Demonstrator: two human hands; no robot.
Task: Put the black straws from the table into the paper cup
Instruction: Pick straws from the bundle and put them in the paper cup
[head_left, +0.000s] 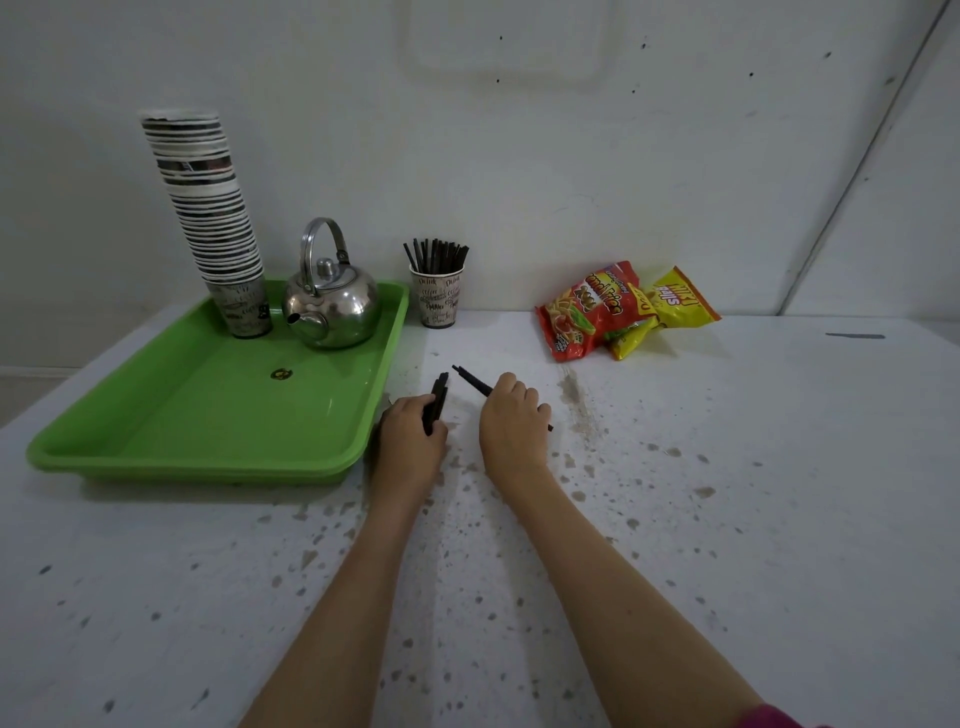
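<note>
A printed paper cup (439, 301) stands at the back of the table, just right of the green tray, with several black straws (435, 255) upright in it. My left hand (410, 441) is closed around a small bundle of black straws (440, 395) whose ends stick out forward. My right hand (514, 421) grips more black straws (471, 380) that slant up to the left, with a short end showing past the fingers on the right. Both hands rest low over the table, well in front of the cup.
A green tray (208, 415) at the left holds a steel kettle (332, 301) and a tall stack of paper cups (218, 223). Red and yellow snack bags (618, 312) lie at the back right. The white table (727, 519) is speckled with stains; a wall stands behind.
</note>
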